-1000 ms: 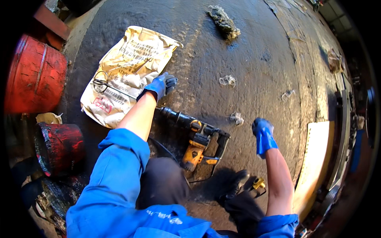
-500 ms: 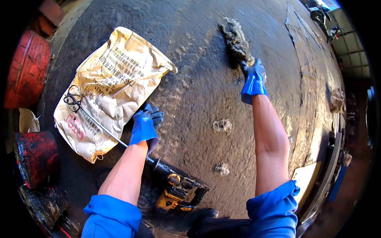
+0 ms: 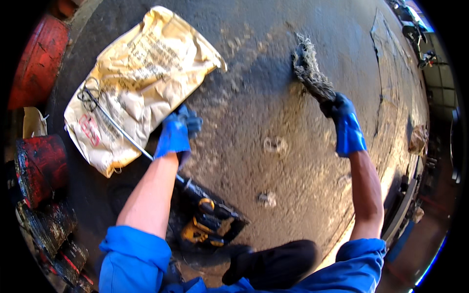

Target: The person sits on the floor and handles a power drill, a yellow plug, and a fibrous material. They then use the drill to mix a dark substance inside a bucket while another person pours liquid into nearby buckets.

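My right hand (image 3: pixel 337 103), in a blue rubber glove with dark fingers, is closed round the near end of a grey, stringy bundle of cotton waste (image 3: pixel 311 73). The bundle lies along the dark, wet-looking floor (image 3: pixel 254 117). In a matching glove, my left hand (image 3: pixel 181 128) rests by the right edge of a large, crumpled paper sack (image 3: pixel 146 63). Its fingers look loosely bent and apart; the sack side of the hand is hidden. Beneath my left wrist runs the metal rod of a mixing whisk (image 3: pixel 119 128), fitted to a black-and-yellow power drill (image 3: pixel 207 219).
A red drum (image 3: pixel 40 61) and a stained red bucket (image 3: pixel 43 168) stand on the left, with blackened containers (image 3: pixel 49 229) below. Two pale clumps (image 3: pixel 275 144) (image 3: pixel 266 198) lie on the floor. My dark-trousered knee (image 3: pixel 278 261) is at the bottom.
My right hand has moved right and closer with the cotton waste. My left hand stays beside the sack. A dark-trousered knee has come further into view as the whole view shifted.
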`<state>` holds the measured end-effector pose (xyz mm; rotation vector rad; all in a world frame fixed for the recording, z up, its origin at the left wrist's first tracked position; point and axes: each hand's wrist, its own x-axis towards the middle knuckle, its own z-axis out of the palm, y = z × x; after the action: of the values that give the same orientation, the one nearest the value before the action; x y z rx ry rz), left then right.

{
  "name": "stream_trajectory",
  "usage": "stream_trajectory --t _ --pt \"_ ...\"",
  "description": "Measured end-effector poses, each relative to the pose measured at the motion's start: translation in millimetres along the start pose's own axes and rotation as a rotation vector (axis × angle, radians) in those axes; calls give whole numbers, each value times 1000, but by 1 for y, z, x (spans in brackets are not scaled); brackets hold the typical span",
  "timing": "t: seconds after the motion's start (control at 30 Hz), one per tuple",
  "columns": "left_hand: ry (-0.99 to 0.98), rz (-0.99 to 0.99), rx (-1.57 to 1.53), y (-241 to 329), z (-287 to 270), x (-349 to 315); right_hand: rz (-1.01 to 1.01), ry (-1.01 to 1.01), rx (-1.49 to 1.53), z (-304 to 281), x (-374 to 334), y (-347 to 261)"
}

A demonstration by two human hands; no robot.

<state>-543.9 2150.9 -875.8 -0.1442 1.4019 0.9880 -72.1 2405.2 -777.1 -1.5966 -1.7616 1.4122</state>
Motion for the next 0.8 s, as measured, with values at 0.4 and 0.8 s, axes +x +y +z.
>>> stream_trajectory --t 0.4,0.8 --pt "-164 141 226 17 24 -41 -281 350 -790 75 -333 29" --pt "-927 81 -491 -33 61 -263 -87 388 -650 78 -313 32"
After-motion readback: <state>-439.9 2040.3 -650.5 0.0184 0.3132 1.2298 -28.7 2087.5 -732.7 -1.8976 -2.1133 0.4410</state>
